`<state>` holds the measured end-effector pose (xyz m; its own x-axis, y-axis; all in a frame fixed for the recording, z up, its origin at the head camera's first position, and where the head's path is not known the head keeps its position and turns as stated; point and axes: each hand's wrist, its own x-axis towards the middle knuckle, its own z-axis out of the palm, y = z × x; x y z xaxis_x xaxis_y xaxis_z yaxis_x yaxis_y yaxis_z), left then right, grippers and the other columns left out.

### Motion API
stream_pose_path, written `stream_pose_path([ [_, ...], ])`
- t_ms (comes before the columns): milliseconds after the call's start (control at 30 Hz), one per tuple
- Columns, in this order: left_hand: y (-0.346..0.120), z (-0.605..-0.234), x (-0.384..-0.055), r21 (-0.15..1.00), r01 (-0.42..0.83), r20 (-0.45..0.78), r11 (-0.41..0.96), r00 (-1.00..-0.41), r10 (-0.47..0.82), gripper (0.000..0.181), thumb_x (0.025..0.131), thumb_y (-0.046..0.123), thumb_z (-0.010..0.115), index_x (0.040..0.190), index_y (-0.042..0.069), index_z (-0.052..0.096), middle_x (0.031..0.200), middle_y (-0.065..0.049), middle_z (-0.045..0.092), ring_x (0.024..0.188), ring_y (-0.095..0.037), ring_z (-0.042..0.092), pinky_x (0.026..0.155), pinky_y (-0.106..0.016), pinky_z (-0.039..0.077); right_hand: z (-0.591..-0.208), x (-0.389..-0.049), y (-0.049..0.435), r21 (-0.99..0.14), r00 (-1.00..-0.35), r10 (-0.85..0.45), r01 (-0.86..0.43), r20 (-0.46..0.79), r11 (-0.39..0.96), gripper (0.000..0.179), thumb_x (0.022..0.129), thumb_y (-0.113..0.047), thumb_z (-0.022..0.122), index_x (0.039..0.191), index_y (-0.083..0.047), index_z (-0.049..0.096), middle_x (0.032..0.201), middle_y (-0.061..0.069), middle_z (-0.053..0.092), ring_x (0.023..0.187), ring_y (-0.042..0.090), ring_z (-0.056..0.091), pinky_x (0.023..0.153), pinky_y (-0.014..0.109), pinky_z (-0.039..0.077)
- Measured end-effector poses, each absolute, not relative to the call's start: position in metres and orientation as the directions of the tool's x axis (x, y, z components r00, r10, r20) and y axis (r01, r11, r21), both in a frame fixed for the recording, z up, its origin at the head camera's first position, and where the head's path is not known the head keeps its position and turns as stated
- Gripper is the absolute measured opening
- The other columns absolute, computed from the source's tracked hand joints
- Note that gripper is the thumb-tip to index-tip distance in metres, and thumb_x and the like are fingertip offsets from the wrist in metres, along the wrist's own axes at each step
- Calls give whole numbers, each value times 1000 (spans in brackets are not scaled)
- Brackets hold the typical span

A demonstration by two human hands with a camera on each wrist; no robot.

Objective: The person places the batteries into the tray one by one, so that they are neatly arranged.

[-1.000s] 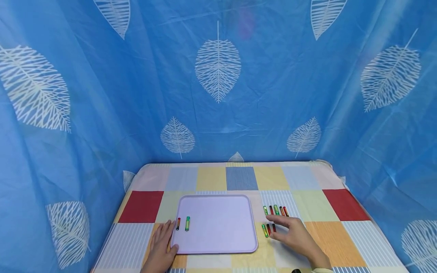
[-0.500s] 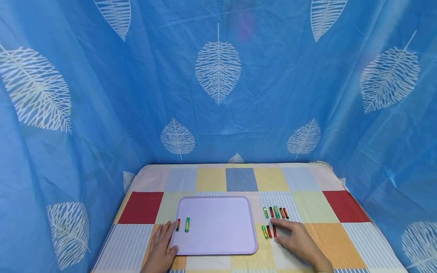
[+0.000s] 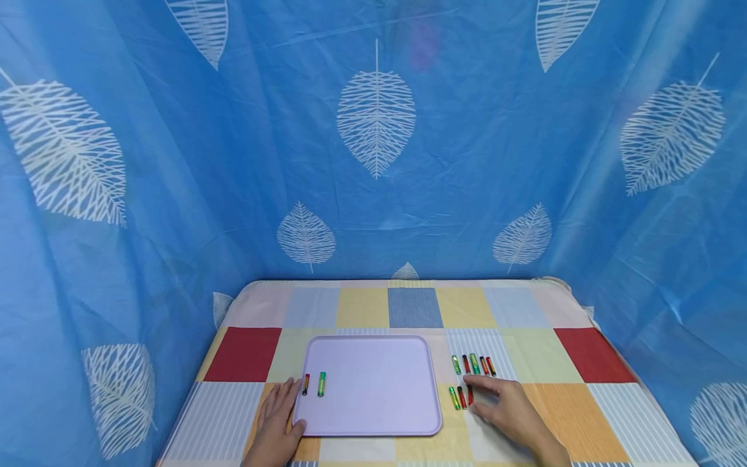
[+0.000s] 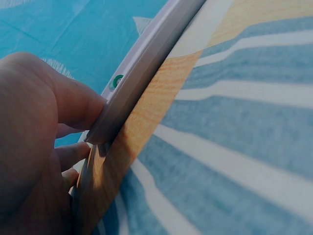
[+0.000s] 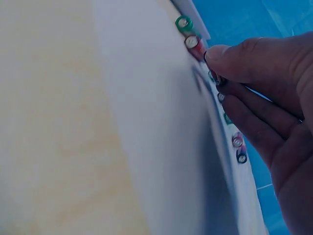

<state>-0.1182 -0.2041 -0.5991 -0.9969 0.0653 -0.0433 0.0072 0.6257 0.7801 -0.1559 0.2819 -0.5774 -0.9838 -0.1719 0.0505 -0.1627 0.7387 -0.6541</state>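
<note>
i have my right hand [image 3: 509,414] pinching a red battery [image 3: 470,395] — my left hand [image 3: 275,420], fingers [image 3: 284,394] relaxed, touches the tray [image 3: 373,395].

Lilac tray [image 3: 379,389]: rectangular, lies flat; left hand [image 3: 273,418] touches its left edge.
Red-and-black battery [image 3: 306,384]: inside tray, just beside left wall.
Thicker green battery [image 3: 321,384]: lies next to it, apart.
Far row [image 3: 474,363]: five batteries, green and red, right of the tray.
Near row [image 3: 462,397]: three batteries; the rightmost one, red [image 3: 471,395], is pinched by right hand [image 3: 504,405].
</note>
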Motion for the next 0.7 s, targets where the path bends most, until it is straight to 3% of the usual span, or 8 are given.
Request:
stream_pose_path([
  [267, -206, -599, -118, 770, 4, -40, 638, -998, 55, 80, 91, -1, 70, 166, 3, 44, 175, -31, 31, 164, -56, 8, 131, -75, 0, -572, -165, 266, -698, -960, -230, -273, 158, 662, 46, 85, -5, 88, 129, -15, 81, 125, -3, 82, 119, 13, 75, 99, 34, 65],
  [533, -204, -596, -117, 771, -7, -56, 637, -997, 57, 80, 91, 0, 71, 166, 4, 44, 175, -31, 31, 164, -56, 9, 131, -76, -1, -571, -174, 237, -751, -925, -326, -355, 195, 557, 45, 90, -5, 86, 134, -8, 78, 132, 7, 80, 121, 27, 77, 101, 43, 65],
  [700, -203, -596, -117, 763, -5, -55, 647, -997, 57, 80, 91, 0, 71, 166, 4, 44, 175, -30, 31, 164, -56, 9, 131, -75, -1, -571, -178, 218, -751, -914, -347, -378, 210, 542, 44, 90, -2, 85, 134, -8, 78, 131, 6, 80, 122, 25, 77, 102, 41, 65],
])
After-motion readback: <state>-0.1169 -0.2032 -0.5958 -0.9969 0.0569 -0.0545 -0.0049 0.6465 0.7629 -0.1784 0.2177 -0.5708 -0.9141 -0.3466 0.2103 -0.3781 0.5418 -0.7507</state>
